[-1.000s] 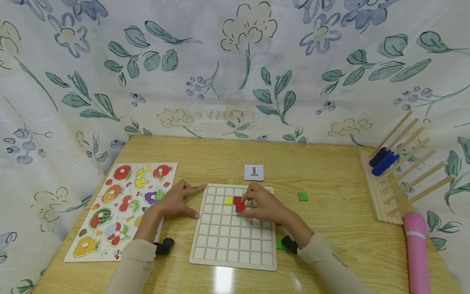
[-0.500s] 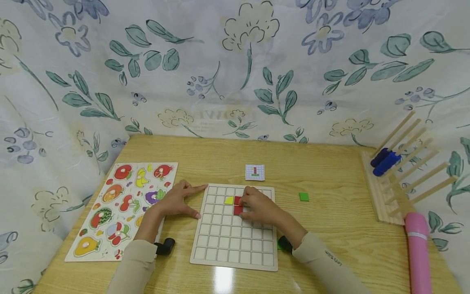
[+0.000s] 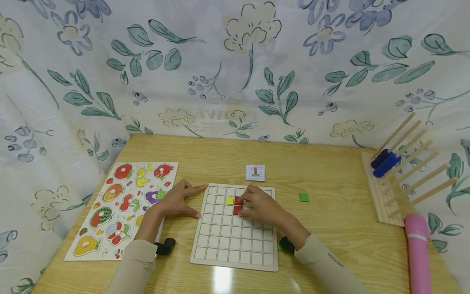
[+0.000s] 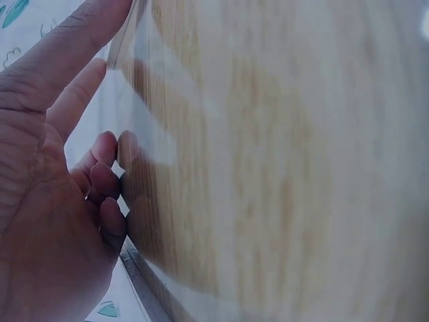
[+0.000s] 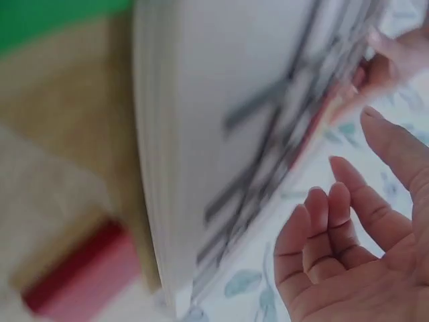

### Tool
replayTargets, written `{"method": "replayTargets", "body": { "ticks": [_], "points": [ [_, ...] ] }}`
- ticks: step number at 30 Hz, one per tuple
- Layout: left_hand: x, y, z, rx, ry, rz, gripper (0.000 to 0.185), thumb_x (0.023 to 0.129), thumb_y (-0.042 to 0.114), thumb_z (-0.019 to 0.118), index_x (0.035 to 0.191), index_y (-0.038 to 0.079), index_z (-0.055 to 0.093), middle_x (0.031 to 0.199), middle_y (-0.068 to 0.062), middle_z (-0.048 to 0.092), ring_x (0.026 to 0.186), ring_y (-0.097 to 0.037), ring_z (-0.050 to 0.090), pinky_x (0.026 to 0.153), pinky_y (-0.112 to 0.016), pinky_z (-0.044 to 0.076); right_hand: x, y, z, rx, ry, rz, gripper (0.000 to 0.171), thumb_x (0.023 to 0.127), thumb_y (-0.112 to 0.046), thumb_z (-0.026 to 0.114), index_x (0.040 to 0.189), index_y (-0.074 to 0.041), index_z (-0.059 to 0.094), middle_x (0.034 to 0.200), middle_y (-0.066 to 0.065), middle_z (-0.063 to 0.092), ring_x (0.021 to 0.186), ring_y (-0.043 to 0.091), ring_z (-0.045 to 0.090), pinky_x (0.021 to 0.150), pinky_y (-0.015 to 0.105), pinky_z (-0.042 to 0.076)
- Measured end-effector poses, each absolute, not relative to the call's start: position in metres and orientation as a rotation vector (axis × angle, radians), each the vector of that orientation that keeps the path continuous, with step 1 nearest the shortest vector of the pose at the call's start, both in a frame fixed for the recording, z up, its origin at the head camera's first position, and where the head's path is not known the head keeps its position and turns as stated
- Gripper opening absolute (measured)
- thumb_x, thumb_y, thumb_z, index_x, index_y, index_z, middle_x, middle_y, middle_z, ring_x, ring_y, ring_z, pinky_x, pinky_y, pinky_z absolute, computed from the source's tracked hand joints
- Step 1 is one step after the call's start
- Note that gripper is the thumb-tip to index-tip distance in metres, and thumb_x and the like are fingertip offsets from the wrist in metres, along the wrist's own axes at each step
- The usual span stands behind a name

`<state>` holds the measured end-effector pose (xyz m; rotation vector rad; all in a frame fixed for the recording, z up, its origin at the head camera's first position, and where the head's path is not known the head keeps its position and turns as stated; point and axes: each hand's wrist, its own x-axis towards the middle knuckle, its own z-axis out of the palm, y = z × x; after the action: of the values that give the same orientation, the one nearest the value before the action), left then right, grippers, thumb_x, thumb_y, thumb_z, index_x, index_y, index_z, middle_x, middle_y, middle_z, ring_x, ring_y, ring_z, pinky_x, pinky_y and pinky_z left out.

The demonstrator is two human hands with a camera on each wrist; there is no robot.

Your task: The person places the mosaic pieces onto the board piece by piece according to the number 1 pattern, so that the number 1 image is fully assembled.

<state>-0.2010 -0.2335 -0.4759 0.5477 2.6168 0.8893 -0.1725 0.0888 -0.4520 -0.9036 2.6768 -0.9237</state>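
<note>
The pale gridded board lies flat on the wooden table. A yellow quarter-round tile sits in its upper part, with a red tile beside it and a second red tile directly below. My right hand is over the board, fingertips at the right side of the red tiles; its thumb and fingers stand apart in the right wrist view. My left hand rests at the board's left side, index finger and thumb spread to its edge, other fingers bent against the table in the left wrist view.
A small pattern card lies behind the board. One green tile is to the right; a red tile lies beside the board. A fruit puzzle is at left, a peg rack and pink cylinder at right.
The lower red tile has shifted slightly left and now lines up under the upper one. My right hand moved left and down with it, then stayed nearly still. The left hand has not moved.
</note>
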Motion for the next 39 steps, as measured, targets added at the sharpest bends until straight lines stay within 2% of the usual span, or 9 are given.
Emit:
{"method": "replayTargets", "body": {
  "ticks": [7,14,19,30,39],
  "points": [
    [-0.201,-0.232,-0.474,0.564,2.629,0.876,0.097,0.063,0.045,0.092,0.148,0.025,0.049,0.096,-0.005,0.032,0.088,-0.02,0.031,0.075,-0.035,0.029,-0.176,0.119,-0.441,-0.744,2.621,-1.177,0.028,0.089,-0.023,0.075,0.109,-0.004,0.072,0.102,0.009,0.057,0.093,0.02,0.053,0.079,0.035,0.049],
    [-0.2,-0.23,-0.471,0.564,2.612,0.893,0.096,0.064,0.043,0.092,0.148,0.024,0.049,0.096,-0.006,0.033,0.088,-0.02,0.031,0.076,-0.036,0.03,-0.172,0.149,-0.446,-0.64,2.567,-1.294,0.03,0.089,-0.025,0.076,0.109,-0.004,0.073,0.093,0.008,0.054,0.087,0.021,0.049,0.075,0.032,0.046],
    [-0.201,-0.23,-0.471,0.57,2.606,0.901,0.096,0.064,0.042,0.092,0.148,0.023,0.049,0.096,-0.007,0.033,0.088,-0.02,0.03,0.075,-0.036,0.029,-0.16,0.167,-0.45,-0.565,2.516,-1.443,0.031,0.087,-0.024,0.078,0.112,-0.006,0.072,0.096,0.011,0.055,0.089,0.023,0.049,0.078,0.032,0.046],
    [-0.2,-0.23,-0.471,0.577,2.603,0.911,0.096,0.064,0.042,0.092,0.148,0.022,0.049,0.095,-0.006,0.032,0.088,-0.02,0.031,0.075,-0.036,0.029,-0.146,0.185,-0.459,-0.568,2.499,-1.524,0.039,0.08,-0.018,0.083,0.113,-0.004,0.07,0.097,0.015,0.054,0.09,0.027,0.047,0.078,0.033,0.045],
    [-0.2,-0.229,-0.469,0.564,2.595,0.908,0.096,0.065,0.041,0.092,0.148,0.022,0.048,0.096,-0.006,0.031,0.088,-0.02,0.03,0.076,-0.037,0.029,-0.139,0.197,-0.465,-0.607,2.54,-1.473,0.041,0.078,-0.018,0.085,0.114,-0.006,0.07,0.094,0.01,0.054,0.088,0.024,0.046,0.077,0.031,0.043]
  ]
}}
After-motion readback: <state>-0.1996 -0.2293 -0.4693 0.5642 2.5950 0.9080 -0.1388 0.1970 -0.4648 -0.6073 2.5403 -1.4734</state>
